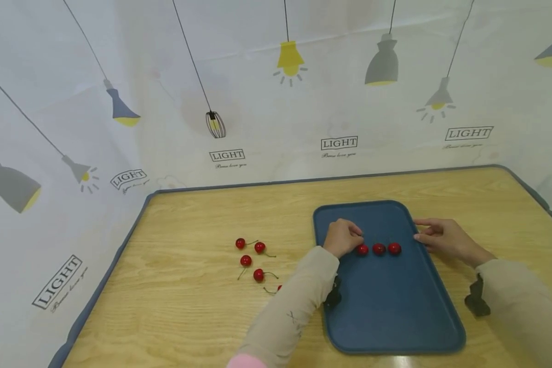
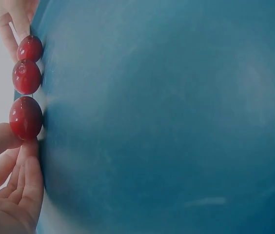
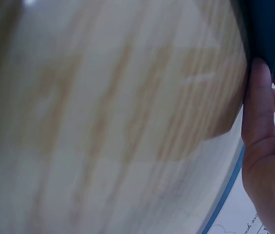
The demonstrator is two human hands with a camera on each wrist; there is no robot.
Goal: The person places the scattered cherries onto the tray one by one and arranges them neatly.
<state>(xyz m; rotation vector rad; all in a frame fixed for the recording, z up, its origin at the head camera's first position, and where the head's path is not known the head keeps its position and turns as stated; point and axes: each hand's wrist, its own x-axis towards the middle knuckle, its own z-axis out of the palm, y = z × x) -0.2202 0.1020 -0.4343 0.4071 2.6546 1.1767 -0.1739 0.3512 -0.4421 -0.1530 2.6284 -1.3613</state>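
One tray point(image 1: 395, 312), blue, round-cornered, lying flat on a wood-grain table point(image 1: 165, 306). Three red cherries on it, in a row across its upper half: a left-end cherry point(image 1: 362, 250), a middle cherry point(image 1: 379, 249) and a right-end cherry point(image 1: 394, 249), the last two just beside each other; whether they touch I cannot tell. One left hand point(image 1: 345, 237), thumb and fingers pinching the left-end cherry. One right hand point(image 1: 448, 240), thumb and fingers gripping the tray's right rim, as I judge it, though the far fingers are partly hidden. Five loose cherries point(image 1: 258, 275) on the bare wood to the tray's left, stems attached, one mostly covered by the left sleeve point(image 1: 294, 301). Hazards, in my estimation: round fruit on a smooth surface, liable to roll if the pinch slips or releases unevenly; the middle cherry, liable to be nudged out of line by a fingertip; the whole row, liable to scatter if the right hand tugs or tips the rim; the covered cherry, liable to be swept aside by a dragging forearm.
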